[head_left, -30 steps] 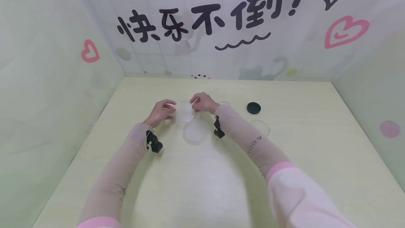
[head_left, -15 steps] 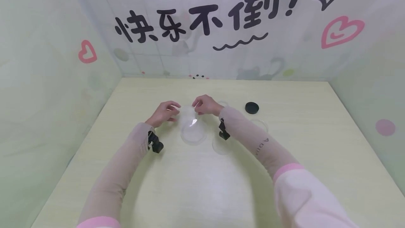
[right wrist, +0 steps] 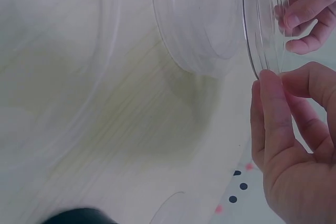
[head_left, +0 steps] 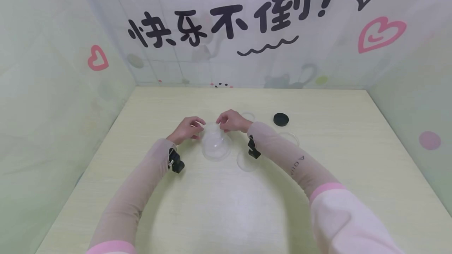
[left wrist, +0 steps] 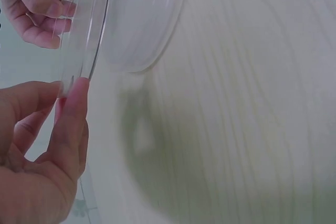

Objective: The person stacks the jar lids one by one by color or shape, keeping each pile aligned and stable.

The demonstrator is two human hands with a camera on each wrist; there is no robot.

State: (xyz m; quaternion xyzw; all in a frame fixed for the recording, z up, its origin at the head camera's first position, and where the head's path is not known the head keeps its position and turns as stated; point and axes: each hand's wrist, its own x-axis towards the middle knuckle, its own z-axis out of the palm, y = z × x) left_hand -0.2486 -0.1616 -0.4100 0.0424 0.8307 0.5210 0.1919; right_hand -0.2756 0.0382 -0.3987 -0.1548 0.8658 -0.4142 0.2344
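Observation:
My left hand (head_left: pixel 187 129) and right hand (head_left: pixel 232 121) pinch opposite sides of a clear, shallow petri dish (left wrist: pixel 86 30), thumb and fingertips at its rim. It is tilted and seen nearly edge-on in both wrist views. Just nearer than my hands, a cloudy round dish (head_left: pixel 216 151) sits on the table, and the held dish overlaps it in the head view. In the right wrist view the cloudy dish (right wrist: pixel 197 22) appears left of the held one, with several fingers of my left hand (right wrist: pixel 310 11) showing through the clear plastic.
A clear round piece (head_left: pixel 247 162) lies on the pale table (head_left: pixel 226 207) beside my right wrist. Another clear disc (head_left: pixel 248 117) and a black round lid (head_left: pixel 281 119) are farther back. My right sleeve partly hides one more clear round rim (head_left: pixel 292 138). Printed cloth walls enclose the table.
The held dish has tipped from showing its broad face to a narrower one and has come nearer, over the cloudy dish. Both my hands have shifted slightly right and toward me with it.

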